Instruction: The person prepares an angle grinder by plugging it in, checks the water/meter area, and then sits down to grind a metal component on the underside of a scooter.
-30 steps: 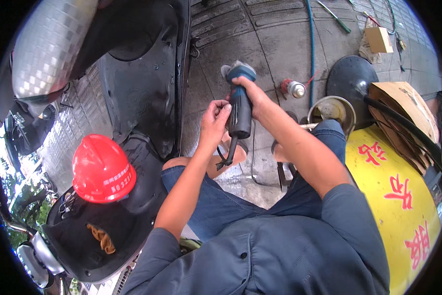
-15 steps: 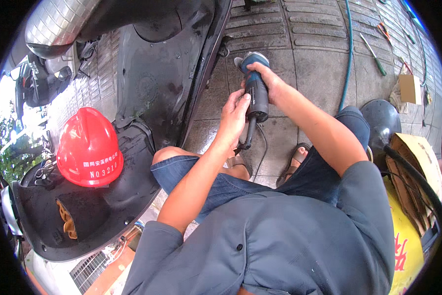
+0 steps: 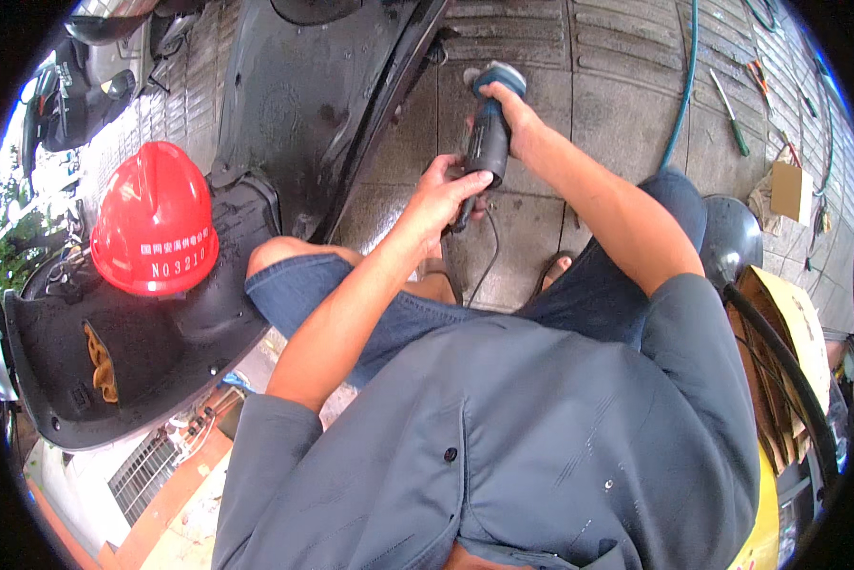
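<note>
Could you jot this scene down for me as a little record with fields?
Right hand: gripping a power tool near its blue head
Left hand: at the tool's black rear end, by the cord
To the left: red helmet on a black moulded surface
Paving, right side: blue hose, green-handled tool, small cardboard box

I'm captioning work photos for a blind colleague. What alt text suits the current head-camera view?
A person holds a blue-and-black angle grinder above grey paving, the right hand near its head and the left hand at its cord end. A red hard hat sits on a black moulded surface at left; folded cardboard stands at right.
</note>
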Tool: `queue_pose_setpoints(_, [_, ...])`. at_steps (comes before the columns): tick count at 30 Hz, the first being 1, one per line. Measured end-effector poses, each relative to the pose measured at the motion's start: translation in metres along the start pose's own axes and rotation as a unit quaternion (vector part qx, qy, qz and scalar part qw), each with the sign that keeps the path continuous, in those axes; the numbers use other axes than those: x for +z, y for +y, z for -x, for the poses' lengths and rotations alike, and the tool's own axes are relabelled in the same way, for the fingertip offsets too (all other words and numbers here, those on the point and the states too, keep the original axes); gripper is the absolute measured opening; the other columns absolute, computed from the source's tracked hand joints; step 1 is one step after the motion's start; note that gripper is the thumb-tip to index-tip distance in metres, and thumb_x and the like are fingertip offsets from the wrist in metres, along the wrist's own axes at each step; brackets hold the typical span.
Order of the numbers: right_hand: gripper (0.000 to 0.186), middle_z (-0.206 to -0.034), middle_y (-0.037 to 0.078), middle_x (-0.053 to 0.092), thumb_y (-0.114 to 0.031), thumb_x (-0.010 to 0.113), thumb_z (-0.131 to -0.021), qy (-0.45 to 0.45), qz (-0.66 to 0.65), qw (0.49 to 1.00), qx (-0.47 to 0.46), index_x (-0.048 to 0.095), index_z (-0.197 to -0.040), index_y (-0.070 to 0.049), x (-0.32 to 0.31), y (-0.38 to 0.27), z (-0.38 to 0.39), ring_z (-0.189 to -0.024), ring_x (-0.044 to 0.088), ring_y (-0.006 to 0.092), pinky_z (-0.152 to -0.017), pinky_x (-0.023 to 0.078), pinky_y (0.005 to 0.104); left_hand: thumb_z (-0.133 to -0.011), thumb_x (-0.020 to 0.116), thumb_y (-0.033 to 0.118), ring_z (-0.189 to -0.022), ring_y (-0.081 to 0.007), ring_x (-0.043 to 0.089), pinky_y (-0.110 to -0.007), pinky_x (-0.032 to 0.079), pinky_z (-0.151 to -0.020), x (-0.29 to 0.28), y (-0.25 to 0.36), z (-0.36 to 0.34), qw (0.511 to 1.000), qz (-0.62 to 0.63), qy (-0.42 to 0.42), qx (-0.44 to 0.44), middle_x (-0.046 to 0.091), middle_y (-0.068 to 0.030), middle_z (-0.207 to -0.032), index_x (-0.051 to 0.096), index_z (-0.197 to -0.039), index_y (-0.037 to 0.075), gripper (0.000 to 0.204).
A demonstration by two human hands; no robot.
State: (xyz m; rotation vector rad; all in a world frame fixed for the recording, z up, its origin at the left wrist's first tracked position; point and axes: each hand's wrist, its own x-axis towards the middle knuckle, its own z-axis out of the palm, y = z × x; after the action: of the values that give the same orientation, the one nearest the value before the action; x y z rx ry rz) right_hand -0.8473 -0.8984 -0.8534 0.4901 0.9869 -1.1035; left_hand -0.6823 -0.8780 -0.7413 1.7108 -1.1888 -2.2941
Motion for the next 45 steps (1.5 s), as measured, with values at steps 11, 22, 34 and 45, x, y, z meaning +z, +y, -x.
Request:
queue_pose_setpoints(11, [0.035,-0.076,0.013,0.061,-0.024,0.071,-0.073,0.003,0.045,0.994,-0.1,0.055,-0.094,-0.002,-0.01,0.02,0.004,-0.064,0.063,0.025,-0.061,0.053,0.0385,-0.091,0.057,0.015,-0.08,-0.0204,0.063,-0.04,0.052,-0.078,-0.007,-0.037,0.008,0.956,0.252,-0.067,-0.132,0.063,-0.0084,-0.091,0.055,-0.105,-0.002,0.022])
queue_pose_setpoints(22, [0.031,-0.074,0.011,0.06,-0.025,0.071,-0.072,0.023,0.028,0.997,-0.071,0.056,-0.088,-0.003,-0.028,0.055,0.013,-0.061,0.062,0.0234,-0.058,0.052,0.0356,-0.089,0.059,0.011,-0.071,-0.016,0.061,-0.045,0.051,-0.086,-0.002,-0.068,0.023,0.931,0.304,-0.034,-0.199,0.061,-0.0056,-0.085,0.056,-0.102,-0.001,0.018])
queue_pose_setpoints(34, [0.045,-0.081,0.017,0.06,-0.037,0.065,-0.075,-0.092,0.018,0.995,0.033,0.052,-0.097,0.001,-0.004,0.054,0.01,-0.063,0.062,0.0304,-0.062,0.054,0.0437,-0.083,0.065,0.048,-0.099,-0.0197,0.059,-0.038,0.047,-0.088,-0.046,0.021,0.014,0.991,-0.117,-0.049,-0.048,0.058,-0.0123,-0.114,0.049,-0.125,0.003,0.063])
queue_pose_setpoints(45, [0.042,-0.084,0.015,0.065,-0.045,0.058,-0.078,-0.158,-0.042,0.983,0.078,0.059,-0.094,-0.006,0.036,0.096,-0.01,-0.07,0.063,0.0307,-0.068,0.053,0.0446,-0.073,0.06,0.072,-0.098,-0.0213,0.06,-0.038,0.047,-0.084,-0.063,0.033,-0.047,0.958,-0.244,-0.023,-0.148,0.062,-0.0119,-0.109,0.055,-0.119,0.004,0.082])
